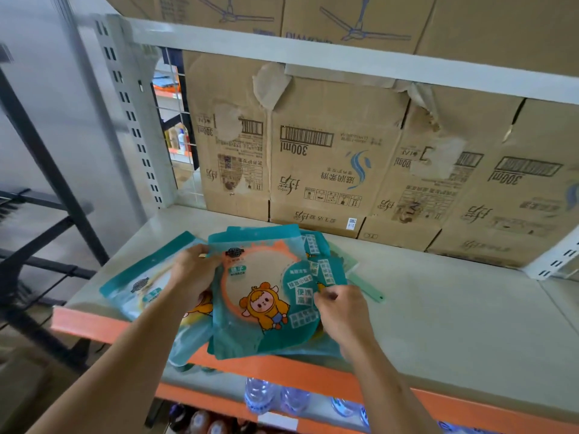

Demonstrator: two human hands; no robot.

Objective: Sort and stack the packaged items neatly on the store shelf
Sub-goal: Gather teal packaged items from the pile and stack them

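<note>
Teal packets sit in a loose pile (316, 242) at the shelf (454, 308) front edge, toward the left corner, with their bottom ends overhanging the orange lip. On the pile lies the top packet (263, 296) (marked MIRROR, cartoon figure on the front), face up and slightly skewed. Its left edge is gripped by the left hand (191, 274), fingers curled over the upper-left side. Its right edge is pinched low down by the right hand (343, 311); it may be catching a second packet underneath too, but blur makes that unclear. Just left of the pile a side packet (138, 286) lies flat, partly under the left forearm. From the pile's right side a green strip (365, 286) sticks out. Along the back edge stand boxes (329, 158), print upside down. On the tier below: bottles (260, 396).
</note>
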